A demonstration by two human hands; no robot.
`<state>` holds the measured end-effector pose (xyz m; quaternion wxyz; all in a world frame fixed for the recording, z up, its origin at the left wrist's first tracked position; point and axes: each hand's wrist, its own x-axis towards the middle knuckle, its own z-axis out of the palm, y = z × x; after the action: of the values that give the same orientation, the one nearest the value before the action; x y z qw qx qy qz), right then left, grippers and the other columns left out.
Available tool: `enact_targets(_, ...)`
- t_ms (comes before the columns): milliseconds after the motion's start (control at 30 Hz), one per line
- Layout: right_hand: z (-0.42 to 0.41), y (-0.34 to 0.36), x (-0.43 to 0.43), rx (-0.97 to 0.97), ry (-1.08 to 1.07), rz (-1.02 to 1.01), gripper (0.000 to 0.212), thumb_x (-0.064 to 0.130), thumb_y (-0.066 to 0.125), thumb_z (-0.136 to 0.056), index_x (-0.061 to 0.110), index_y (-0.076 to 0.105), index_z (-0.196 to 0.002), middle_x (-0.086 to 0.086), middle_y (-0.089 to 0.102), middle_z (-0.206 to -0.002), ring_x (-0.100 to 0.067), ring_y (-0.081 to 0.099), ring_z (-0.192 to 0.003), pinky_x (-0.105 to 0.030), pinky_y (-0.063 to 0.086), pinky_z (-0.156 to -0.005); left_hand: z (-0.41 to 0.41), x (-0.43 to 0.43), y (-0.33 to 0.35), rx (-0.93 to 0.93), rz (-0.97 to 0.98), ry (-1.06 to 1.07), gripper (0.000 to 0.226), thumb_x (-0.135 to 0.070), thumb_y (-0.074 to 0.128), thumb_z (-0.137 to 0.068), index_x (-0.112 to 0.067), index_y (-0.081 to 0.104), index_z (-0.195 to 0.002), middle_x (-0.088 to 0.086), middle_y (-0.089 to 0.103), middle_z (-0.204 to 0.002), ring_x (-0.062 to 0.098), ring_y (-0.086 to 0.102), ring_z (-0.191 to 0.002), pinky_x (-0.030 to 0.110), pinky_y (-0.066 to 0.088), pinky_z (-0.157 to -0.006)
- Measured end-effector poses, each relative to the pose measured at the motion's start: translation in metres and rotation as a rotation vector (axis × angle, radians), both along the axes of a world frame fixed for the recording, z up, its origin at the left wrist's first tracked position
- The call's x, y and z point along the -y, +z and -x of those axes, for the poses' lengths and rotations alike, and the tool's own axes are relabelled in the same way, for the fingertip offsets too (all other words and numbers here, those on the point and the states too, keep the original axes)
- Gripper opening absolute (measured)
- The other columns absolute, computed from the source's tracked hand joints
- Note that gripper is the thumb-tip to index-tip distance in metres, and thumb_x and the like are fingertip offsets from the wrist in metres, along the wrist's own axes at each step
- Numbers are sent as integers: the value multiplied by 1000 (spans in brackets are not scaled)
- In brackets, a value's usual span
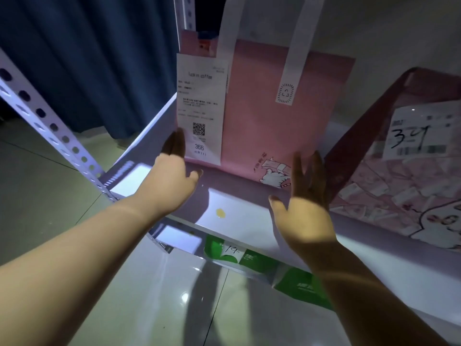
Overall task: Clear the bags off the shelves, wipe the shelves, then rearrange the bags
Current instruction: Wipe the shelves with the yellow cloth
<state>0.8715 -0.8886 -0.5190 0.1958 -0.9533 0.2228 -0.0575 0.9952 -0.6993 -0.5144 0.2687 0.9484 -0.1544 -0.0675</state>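
Bag: upright pink fabric tote [274, 108], white handles, on white metal shelf [249, 221].
Left hand [172, 176]: bag's 8 o'clock, fingers pressed together against it.
Right hand [306, 216]: bag's 4 o'clock, fingers spread.

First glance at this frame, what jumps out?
A pink tote bag stands upright on the shelf, with a luckin coffee receipt numbered 366 on its front left. The left hand and right hand, both open, flank its lower part. At right, a second pink bag lies tilted, labelled 34.
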Motion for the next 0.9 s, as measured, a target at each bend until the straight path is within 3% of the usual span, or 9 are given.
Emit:
enact_targets(67,0,2,2,20,-27,-38,84,31,58,-89,30,-3,-148,-3,-14,-155,-29,-4,-142,-38,12,-115,5,5,1,34,57,15,80,-23,61,-86,-11,11,-148,11,21,-152,25,23,-138,33,24,-112)
enact_targets(200,12,5,3,197,-52,-71,67,23,66,-82,19,34,-141,-14,18,-147,-25,19,-136,-24,18,-106,29,11,-1,130,86,109,70,-25,68,-82,-15,31,-141,10,31,-140,28,29,-127,38,35,-100)
enact_targets(300,30,3,2,262,-43,-65,48,18,66,-81,10,52,-126,-17,46,-129,-31,45,-118,-30,34,-98,54,19,-3,135,78,79,58,-25,68,-81,-16,42,-132,9,39,-128,29,32,-120,41,37,-95)
enact_targets(367,45,-3,5,327,-90,14,34,14,68,-78,4,63,-110,-20,62,-103,-36,59,-94,-36,49,-82,73,27,-7,121,56,6,51,-23,68,-81,-16,48,-127,8,46,-125,30,36,-118,41,36,-96)
enact_targets(567,111,-19,47,222,-93,-184,26,25,61,-85,20,61,-111,1,61,-108,-16,59,-96,-33,48,-84,149,70,-10,64,211,-140,32,-17,68,-80,-18,59,-111,-7,53,-98,21,55,-98,41,49,-84)
enact_targets(767,194,-27,113,208,-195,-146,17,24,64,-84,20,64,-100,9,62,-95,-4,53,-80,-10,35,-68,216,140,-16,-4,265,-250,28,-15,68,-80,-18,62,-108,-8,56,-95,15,58,-93,32,50,-78)
enact_targets(900,242,-23,170,213,-271,-77,17,21,66,-84,15,64,-100,2,63,-96,-10,56,-84,-21,39,-71,251,190,-20,-25,284,-327,23,-14,68,-80,-18,64,-102,-11,55,-91,11,57,-86,16,43,-69)
